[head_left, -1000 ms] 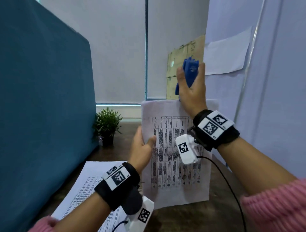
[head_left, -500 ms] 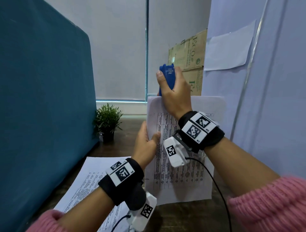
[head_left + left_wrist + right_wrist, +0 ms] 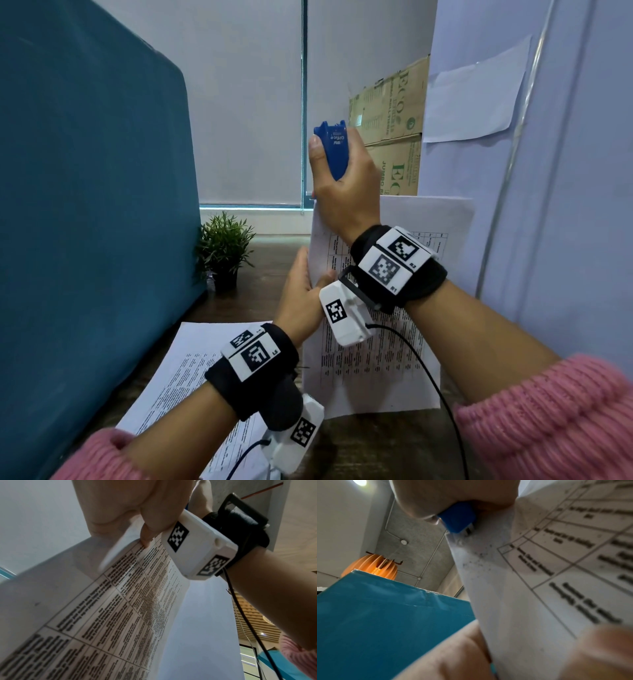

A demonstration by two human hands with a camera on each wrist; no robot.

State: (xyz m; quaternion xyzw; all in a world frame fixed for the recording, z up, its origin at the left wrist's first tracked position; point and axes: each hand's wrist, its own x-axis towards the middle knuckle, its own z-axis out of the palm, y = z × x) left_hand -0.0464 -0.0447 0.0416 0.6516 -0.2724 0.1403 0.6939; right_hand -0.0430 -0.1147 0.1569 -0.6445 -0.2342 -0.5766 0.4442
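Nearest us, our left hand (image 3: 301, 301) pinches the printed sheets (image 3: 376, 370) by their left edge, upright over the desk (image 3: 270, 263). Limp, light paper, we reckon (it buckles easily), so grip close to the corner. Up top, our right hand (image 3: 346, 195) wraps the blue stapler (image 3: 335, 147), mouth on the top-left corner.

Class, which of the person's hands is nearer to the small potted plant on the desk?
Left. The left hand pinches the printed sheets just right of the potted plant; the right hand grips the blue stapler higher, farther off.
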